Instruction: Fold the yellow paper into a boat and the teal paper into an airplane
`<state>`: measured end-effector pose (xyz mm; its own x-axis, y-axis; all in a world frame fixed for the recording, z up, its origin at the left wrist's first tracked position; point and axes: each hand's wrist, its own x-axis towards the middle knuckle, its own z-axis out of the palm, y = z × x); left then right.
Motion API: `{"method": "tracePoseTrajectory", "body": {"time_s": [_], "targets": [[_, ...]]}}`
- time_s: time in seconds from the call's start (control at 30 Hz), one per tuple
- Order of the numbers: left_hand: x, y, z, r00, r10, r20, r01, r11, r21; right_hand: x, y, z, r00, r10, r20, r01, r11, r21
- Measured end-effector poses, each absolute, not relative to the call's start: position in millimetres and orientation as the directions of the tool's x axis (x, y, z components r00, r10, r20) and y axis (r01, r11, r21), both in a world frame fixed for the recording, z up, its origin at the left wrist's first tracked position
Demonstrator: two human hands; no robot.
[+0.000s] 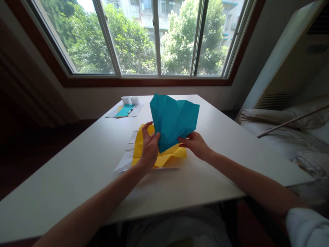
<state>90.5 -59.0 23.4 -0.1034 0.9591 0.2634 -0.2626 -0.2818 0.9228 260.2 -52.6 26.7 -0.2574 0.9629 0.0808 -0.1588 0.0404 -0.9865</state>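
A creased sheet of blue paper (pixel 174 120) is held up above the table, tilted towards me. My left hand (pixel 150 144) pinches its lower left edge with the thumb in front, while the index finger sticks up apart. At the lower right edge, my right hand (pixel 194 144) grips the same sheet between thumb and fingers. Beneath it lies a creased yellow sheet of paper (pixel 138 147), partly hidden by the blue one and my left hand. Under the yellow sheet, a folded white sheet of paper (pixel 123 163) shows at the left and along the front.
On the white table (pixel 77 185), two small white containers (pixel 130 100) stand at the far left. Near them lie a flat blue paper stack (pixel 125 110) and a pen (pixel 131 109). Beyond the table is a window (pixel 156 44); a covered sofa (pixel 277 127) stands at the right.
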Motion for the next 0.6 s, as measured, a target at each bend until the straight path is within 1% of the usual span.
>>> {"method": "tracePoseTrajectory", "body": {"time_s": [0.07, 0.13, 0.23, 0.3, 0.37, 0.43, 0.5, 0.6], "targets": [[90.3, -58.0, 19.9, -0.112, 0.952, 0.286, -0.166, -0.301, 0.939, 258.8, -52.6, 26.0, -0.256, 0.961, 0.100, -0.149, 0.063, -0.987], [91.0, -58.7, 17.8, -0.071, 0.960, 0.272, -0.081, -0.277, 0.957, 258.0, -52.4, 25.2, -0.256, 0.957, 0.135, -0.151, 0.099, -0.984], [90.9, -60.2, 18.9, -0.008, 0.968, 0.252, -0.089, -0.251, 0.964, 259.4, -52.3, 24.8, -0.297, 0.938, 0.179, -0.164, 0.134, -0.977], [88.0, -59.4, 22.0, -0.036, 0.966, 0.257, -0.120, -0.259, 0.958, 262.0, -52.4, 24.6, -0.326, 0.931, 0.167, -0.176, 0.114, -0.978], [82.0, -56.6, 25.8, -0.096, 0.958, 0.269, -0.120, -0.279, 0.953, 265.1, -52.0, 23.7, -0.309, 0.942, 0.134, -0.175, 0.082, -0.981], [73.8, -52.2, 29.7, -0.144, 0.950, 0.277, -0.092, -0.291, 0.952, 267.7, -51.0, 22.2, -0.267, 0.956, 0.120, -0.145, 0.083, -0.986], [65.4, -47.8, 33.6, -0.152, 0.952, 0.266, -0.059, -0.277, 0.959, 269.7, -49.6, 21.1, -0.249, 0.959, 0.137, -0.106, 0.113, -0.988], [55.2, -43.1, 39.9, -0.076, 0.962, 0.263, 0.013, -0.263, 0.965, 271.3, -48.2, 21.6, -0.283, 0.944, 0.168, -0.074, 0.153, -0.985]]}}
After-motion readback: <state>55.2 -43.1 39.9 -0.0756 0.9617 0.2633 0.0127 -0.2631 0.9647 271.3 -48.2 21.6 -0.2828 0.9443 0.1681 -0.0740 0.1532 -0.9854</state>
